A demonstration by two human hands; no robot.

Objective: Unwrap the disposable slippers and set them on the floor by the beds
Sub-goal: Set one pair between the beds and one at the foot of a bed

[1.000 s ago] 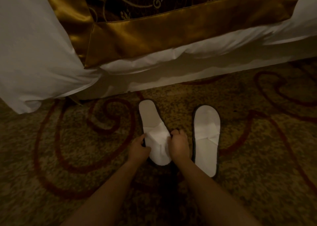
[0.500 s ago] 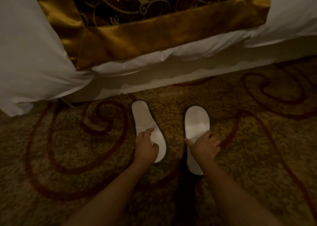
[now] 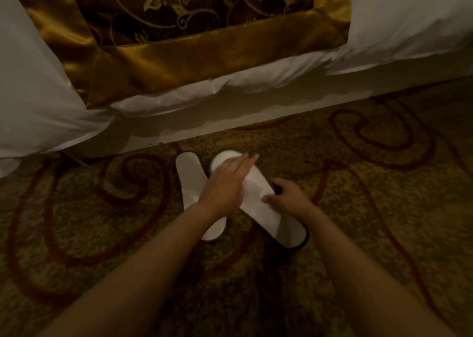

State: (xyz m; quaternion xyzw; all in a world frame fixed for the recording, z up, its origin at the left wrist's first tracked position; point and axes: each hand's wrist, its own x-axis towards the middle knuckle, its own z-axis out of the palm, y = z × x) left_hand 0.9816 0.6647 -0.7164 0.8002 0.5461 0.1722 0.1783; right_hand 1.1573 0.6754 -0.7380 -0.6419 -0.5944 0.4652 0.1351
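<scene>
Two white disposable slippers with dark edges lie on the patterned carpet just in front of the bed. The left slipper point(image 3: 190, 175) lies straight, its lower half partly hidden by my left forearm. The right slipper point(image 3: 263, 203) is angled, its top end close to the left one. My left hand point(image 3: 225, 183) reaches across, flat with fingers stretched over the right slipper's upper part. My right hand point(image 3: 286, 198) grips the right slipper's right edge at mid length.
The bed's white sheets point(image 3: 230, 98) and a gold and brown floral runner point(image 3: 194, 42) hang over the edge above the slippers. A white duvet corner point(image 3: 38, 106) droops at the left. Swirled red and gold carpet point(image 3: 371, 183) spreads all around.
My left hand left the left slipper and crossed over onto the right one. The right slipper has turned, its top end swung toward the left slipper. The camera moved closer.
</scene>
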